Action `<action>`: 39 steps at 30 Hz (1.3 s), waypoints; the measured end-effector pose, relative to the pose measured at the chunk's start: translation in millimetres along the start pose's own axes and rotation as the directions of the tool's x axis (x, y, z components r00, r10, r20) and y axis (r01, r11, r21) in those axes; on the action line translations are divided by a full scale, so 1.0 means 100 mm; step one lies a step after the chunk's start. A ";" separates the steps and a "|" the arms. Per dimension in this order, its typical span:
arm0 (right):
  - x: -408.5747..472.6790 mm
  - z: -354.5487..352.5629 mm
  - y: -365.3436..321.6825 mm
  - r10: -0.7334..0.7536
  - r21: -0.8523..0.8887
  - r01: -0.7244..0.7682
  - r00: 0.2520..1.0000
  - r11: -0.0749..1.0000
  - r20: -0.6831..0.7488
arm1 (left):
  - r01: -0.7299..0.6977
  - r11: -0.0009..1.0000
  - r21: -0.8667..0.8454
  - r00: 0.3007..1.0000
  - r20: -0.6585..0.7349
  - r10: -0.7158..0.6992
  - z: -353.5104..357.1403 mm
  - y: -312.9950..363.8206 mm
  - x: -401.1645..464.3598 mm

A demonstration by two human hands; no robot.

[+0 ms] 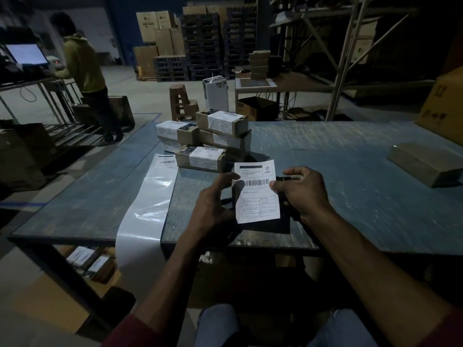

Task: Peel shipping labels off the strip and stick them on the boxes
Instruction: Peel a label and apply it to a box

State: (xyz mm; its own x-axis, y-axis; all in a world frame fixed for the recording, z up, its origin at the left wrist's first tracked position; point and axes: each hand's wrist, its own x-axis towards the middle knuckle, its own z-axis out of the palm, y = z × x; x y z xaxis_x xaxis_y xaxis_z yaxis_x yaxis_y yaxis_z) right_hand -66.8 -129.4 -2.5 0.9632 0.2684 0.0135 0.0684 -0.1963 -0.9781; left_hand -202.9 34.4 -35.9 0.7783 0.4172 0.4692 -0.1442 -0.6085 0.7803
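Above the table, in the head view, the left hand and the right hand are each pinching a side edge of one shipping label; the emptied liner strip is hanging over the table edge; the unlabelled cardboard box is lying well apart; the label looks thin, floppy, probably sticky behind, so holding only edges seems wise.

Both forearms are bare, with dark red sleeves pushed up near the elbows at the lower corners of the frame. Light blue jeans cover the knees at bottom centre.
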 end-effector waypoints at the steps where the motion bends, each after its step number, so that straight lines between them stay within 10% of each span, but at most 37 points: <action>1: 0.00 0.01 0.02 -0.010 -0.013 0.010 1.000 1.000 -0.013 | 0.000 1.000 0.000 1.000 0.014 0.000 -0.01 0.00 0.00; 39: -0.03 -0.04 -0.07 -0.078 -0.239 0.063 0.995 0.969 -0.054 | 0.022 0.997 -0.074 0.993 0.115 -0.013 -0.04 -0.07 -0.01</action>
State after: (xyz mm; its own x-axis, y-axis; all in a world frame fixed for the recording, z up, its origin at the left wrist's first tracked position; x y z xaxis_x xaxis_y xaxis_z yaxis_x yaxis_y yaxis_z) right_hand -68.8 -132.7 5.4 0.9676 0.2316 0.1010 0.1892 -0.3991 -0.8972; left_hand -205.2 40.8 -40.1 0.8453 0.3450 0.4079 -0.1720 -0.5472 0.8192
